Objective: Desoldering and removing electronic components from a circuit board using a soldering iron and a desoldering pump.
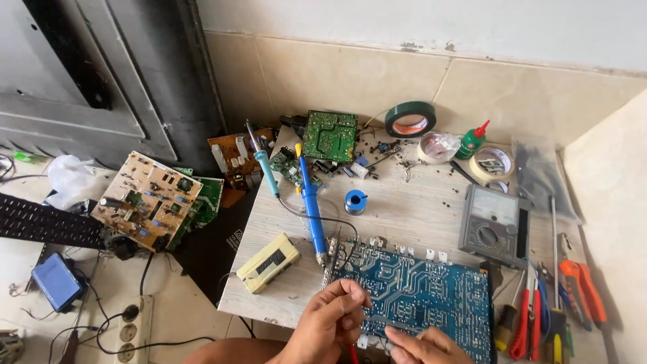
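Left hand (331, 317) fingers pinch a thin probe on the blue circuit board (421, 293) at the worktop's near edge — right hand (421, 345) fingers press flat; soldering iron (310, 202) lies unused.

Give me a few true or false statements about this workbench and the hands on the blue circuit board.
1. Both hands rest on the blue circuit board. True: the left hand and right hand touch its near edge.
2. The multimeter lies left of the board. False: it lies to the right, behind it.
3. The blue soldering tool lies on the table. True.
4. The roll of green tape lies flat by the screwdrivers. False: it stands against the wall.
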